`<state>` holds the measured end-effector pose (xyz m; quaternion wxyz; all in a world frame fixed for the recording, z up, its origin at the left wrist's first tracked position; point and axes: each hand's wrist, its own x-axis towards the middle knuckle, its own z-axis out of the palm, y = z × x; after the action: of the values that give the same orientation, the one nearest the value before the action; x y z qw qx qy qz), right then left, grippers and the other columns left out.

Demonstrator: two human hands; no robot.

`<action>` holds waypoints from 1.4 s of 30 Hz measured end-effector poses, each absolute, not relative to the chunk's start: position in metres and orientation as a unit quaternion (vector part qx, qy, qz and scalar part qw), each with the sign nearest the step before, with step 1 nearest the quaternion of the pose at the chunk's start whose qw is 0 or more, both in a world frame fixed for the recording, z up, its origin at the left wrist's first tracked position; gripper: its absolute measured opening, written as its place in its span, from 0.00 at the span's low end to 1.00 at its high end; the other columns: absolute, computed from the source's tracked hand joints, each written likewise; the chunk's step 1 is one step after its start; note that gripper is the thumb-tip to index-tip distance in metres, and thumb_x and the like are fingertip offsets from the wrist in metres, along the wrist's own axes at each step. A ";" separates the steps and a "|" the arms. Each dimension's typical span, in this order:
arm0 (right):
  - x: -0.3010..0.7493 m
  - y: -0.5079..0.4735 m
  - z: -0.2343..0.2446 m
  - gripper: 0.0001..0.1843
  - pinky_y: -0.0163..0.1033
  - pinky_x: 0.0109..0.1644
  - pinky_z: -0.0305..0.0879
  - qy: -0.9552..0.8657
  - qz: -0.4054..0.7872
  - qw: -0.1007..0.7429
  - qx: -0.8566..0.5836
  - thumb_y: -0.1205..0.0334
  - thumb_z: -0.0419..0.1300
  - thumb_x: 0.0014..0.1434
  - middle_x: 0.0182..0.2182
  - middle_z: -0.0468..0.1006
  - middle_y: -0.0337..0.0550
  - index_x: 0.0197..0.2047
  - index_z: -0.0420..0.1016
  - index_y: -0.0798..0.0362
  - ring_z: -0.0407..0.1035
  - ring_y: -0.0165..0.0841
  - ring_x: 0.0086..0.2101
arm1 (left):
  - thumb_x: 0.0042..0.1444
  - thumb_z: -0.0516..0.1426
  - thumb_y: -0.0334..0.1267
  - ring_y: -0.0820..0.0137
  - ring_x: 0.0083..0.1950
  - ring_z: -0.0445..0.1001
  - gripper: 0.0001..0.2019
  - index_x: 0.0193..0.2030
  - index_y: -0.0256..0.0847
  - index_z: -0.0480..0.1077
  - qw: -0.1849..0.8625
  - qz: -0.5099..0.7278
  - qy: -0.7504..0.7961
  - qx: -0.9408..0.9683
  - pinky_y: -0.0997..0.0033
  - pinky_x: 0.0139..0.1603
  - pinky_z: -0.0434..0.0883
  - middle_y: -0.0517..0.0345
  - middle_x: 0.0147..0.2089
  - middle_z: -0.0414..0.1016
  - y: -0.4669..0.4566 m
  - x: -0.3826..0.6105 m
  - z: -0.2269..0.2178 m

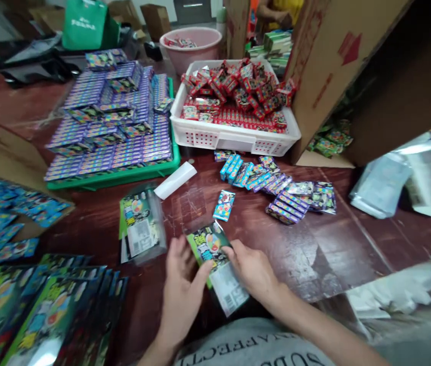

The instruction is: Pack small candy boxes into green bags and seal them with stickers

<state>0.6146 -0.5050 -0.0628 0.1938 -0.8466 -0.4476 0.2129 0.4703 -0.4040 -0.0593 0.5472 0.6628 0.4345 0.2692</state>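
Your left hand (182, 290) and right hand (251, 269) both pinch one pack (215, 251), a green card in a clear sleeve. It sits tilted between them, just above the table (314, 254) and close to your body. The left fingers clamp its left edge and the right fingers close on its right edge, so the green top and white label show between your hands. A second pack (141, 226) lies flat on the table just left of the one you hold, apart from both hands, with a white strip (175, 180) beyond it. One lone blue box (224, 205) lies just past your fingertips, and a loose row of small boxes (276, 190) spreads to its right, too overlapped to count. The white basket (234, 140) is heaped with red boxes (238, 89). The green tray (123, 175) beside it carries stacked purple boxes (112, 122). A pink basin (190, 51) behind them holds a few more items. The tipped carton (325, 76) on your right has green packets (329, 140) inside. A pile of packs (47, 315) lies at your lower left, and silver bags (381, 185) lie at the right.
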 end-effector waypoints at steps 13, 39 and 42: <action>0.794 -0.549 -0.026 0.34 0.65 0.72 0.43 -0.725 0.091 0.156 -0.665 0.75 0.54 0.57 0.61 0.75 0.37 0.64 0.69 0.39 0.62 0.44 0.65 | 0.33 0.74 0.44 0.41 0.62 0.66 0.47 0.63 0.40 0.67 0.093 -0.195 0.023 0.976 0.44 0.62 0.63 0.39 0.66 0.66 -0.296 0.646 0.004; 0.726 -0.688 -0.090 0.20 0.75 0.69 0.31 -0.451 0.103 0.270 -0.845 0.53 0.63 0.61 0.66 0.62 0.57 0.52 0.63 0.48 0.48 0.55 0.69 | 0.64 0.49 0.37 0.57 0.65 0.70 0.22 0.63 0.40 0.67 0.026 -0.167 -0.029 0.985 0.57 0.62 0.66 0.48 0.66 0.70 -0.279 0.678 -0.018; 0.730 -0.688 -0.089 0.22 0.74 0.69 0.37 -0.471 0.115 0.257 -0.836 0.51 0.64 0.60 0.65 0.65 0.57 0.53 0.63 0.48 0.52 0.54 0.68 | 0.67 0.46 0.39 0.59 0.68 0.66 0.22 0.64 0.42 0.68 0.043 -0.181 -0.034 0.982 0.59 0.66 0.63 0.49 0.70 0.65 -0.273 0.661 -0.027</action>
<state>0.7301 -0.6882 -0.0886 0.2568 -0.8359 -0.4712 0.1150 0.6614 -0.2732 -0.0269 0.0432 0.9819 -0.0336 -0.1815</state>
